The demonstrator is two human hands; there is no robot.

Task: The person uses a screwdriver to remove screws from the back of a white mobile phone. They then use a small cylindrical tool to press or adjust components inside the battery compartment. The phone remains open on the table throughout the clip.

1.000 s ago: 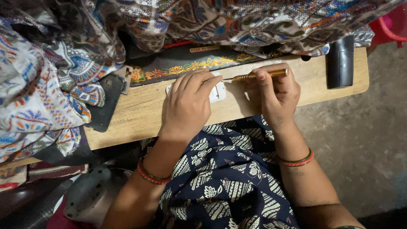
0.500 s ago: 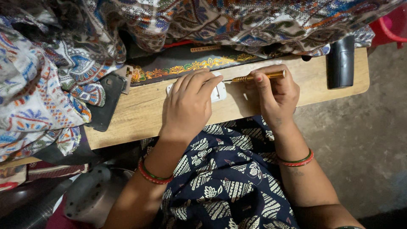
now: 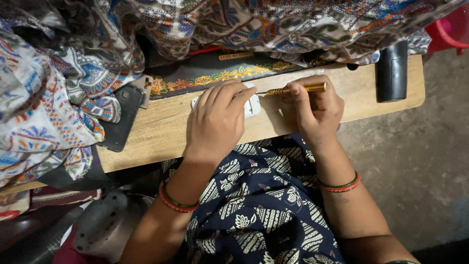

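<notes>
On the wooden tabletop (image 3: pixel 161 132), near its middle, lies a small white plate (image 3: pixel 252 105) set flat against the wood, just below the black, gold-patterned base of a sewing machine (image 3: pixel 205 78). Over this plate rests the left hand (image 3: pixel 217 122), palm down, fingers together and gently curled, covering most of it and pressing on it; only the plate's right end shows past the fingertips. Just beside it, the right hand (image 3: pixel 315 110) is closed around a slim golden tool (image 3: pixel 295 89), pinched between thumb and fingers and held nearly level, its thin tip pointing left and meeting the top right corner of the white plate. Both wrists wear red and green bangles. Patterned cloth (image 3: pixel 58 98) is heaped over the left and back of the tabletop. Well apart to the right, a black cylinder-shaped object (image 3: pixel 392 71) stands at the tabletop's far edge.
</notes>
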